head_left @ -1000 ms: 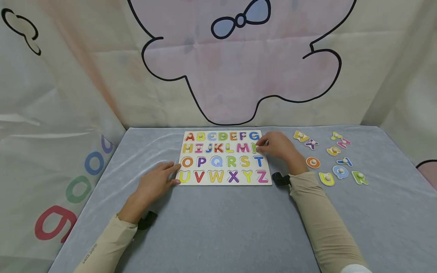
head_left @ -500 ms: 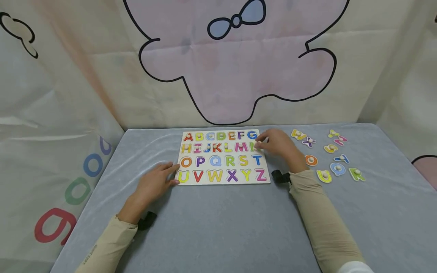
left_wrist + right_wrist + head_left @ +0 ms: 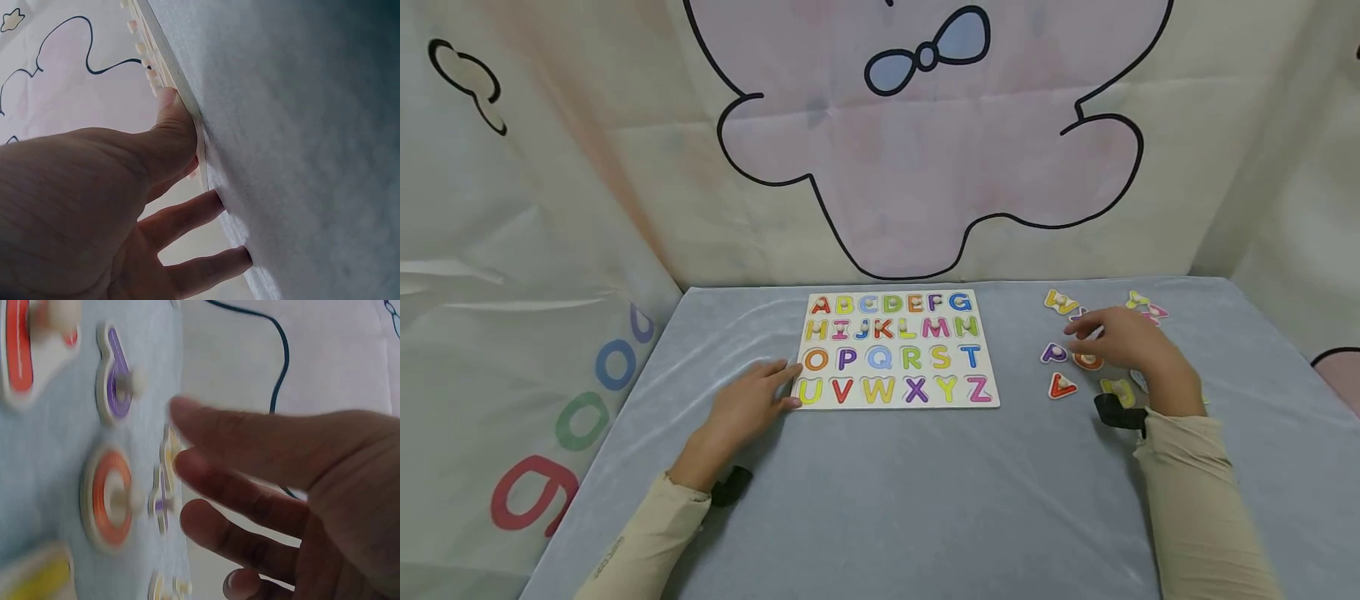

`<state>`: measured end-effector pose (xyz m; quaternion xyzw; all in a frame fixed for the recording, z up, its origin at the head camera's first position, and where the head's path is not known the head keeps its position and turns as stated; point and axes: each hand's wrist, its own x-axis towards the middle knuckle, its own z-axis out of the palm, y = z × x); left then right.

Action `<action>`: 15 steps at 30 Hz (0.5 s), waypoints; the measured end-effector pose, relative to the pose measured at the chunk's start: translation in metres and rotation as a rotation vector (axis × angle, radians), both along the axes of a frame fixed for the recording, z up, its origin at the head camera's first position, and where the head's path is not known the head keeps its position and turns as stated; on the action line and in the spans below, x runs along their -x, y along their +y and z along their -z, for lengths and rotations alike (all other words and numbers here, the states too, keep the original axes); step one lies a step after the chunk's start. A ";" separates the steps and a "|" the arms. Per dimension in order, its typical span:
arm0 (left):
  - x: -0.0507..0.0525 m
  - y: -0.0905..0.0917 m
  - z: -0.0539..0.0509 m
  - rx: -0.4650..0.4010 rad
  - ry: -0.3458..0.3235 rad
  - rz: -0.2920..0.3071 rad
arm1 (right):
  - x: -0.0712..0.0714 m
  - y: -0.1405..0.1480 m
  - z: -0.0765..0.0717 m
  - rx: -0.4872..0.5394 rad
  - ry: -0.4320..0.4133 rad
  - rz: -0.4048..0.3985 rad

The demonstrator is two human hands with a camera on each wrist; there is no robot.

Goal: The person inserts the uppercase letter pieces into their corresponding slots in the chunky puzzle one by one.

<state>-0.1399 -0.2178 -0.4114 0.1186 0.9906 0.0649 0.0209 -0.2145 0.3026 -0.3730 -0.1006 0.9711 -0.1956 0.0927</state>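
The alphabet board (image 3: 895, 372) lies at mid-table, with knobbed letters in its upper two rows, N (image 3: 966, 326) included. My left hand (image 3: 747, 412) rests at the board's lower left corner; in the left wrist view the thumb of that hand (image 3: 125, 181) lies along the board's edge. My right hand (image 3: 1131, 346) hovers over the loose letters, fingers apart with nothing between them. In the right wrist view the orange O (image 3: 107, 499) and purple P (image 3: 116, 381) lie near the fingertips of the right hand (image 3: 275, 481).
Near the right hand lie a red V (image 3: 1062, 386), a yellow W (image 3: 1061, 302), a yellow U (image 3: 1118, 392) and several other letters, some partly covered by it. A printed curtain (image 3: 662, 208) hangs behind the table.
My right hand has left the N on the board and moved right, over the loose letters. P and V, formerly hidden by the right arm, now show. The left hand stays at the board.
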 end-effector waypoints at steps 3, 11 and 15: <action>0.000 0.000 0.000 -0.001 0.002 -0.006 | 0.001 0.010 0.001 -0.021 -0.031 0.006; 0.000 0.002 -0.001 0.003 0.005 0.004 | 0.000 0.023 0.004 0.008 -0.114 -0.001; 0.000 0.002 -0.002 0.000 -0.003 -0.001 | 0.001 0.025 0.009 0.012 -0.119 -0.014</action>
